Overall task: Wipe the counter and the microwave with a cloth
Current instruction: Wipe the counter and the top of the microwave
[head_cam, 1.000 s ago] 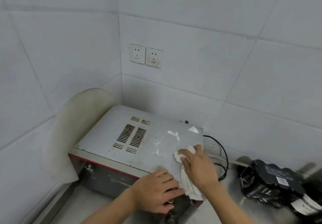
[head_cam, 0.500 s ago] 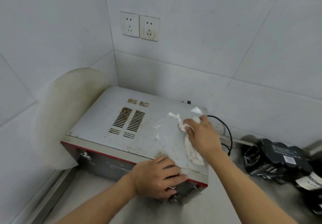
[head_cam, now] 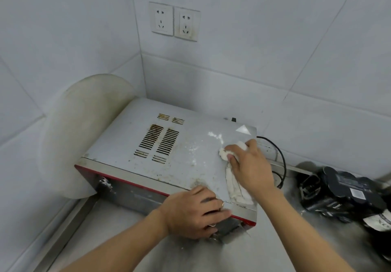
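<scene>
Because the cloth (head_cam: 237, 189) is limp and light, the right hand (head_cam: 251, 166) keeps its grip bunched on the far end, while the left hand (head_cam: 190, 212) clasps the heavy microwave (head_cam: 131, 145) by its front edge.

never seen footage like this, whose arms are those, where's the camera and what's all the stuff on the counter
There is no machine here: these are a person's two bare arms, filmed by a wide-angle camera worn on their head, looking forward and down. The right hand holds a white cloth bunched against the top of a grey microwave, beside smears of white residue. The left hand grips the microwave's front edge. The microwave stands on a metal counter in a tiled corner. A pale round disc leans against the wall on the left, a black cord runs behind, and black labelled items, too blurred to name, lie on the right. Two wall sockets sit above.
</scene>
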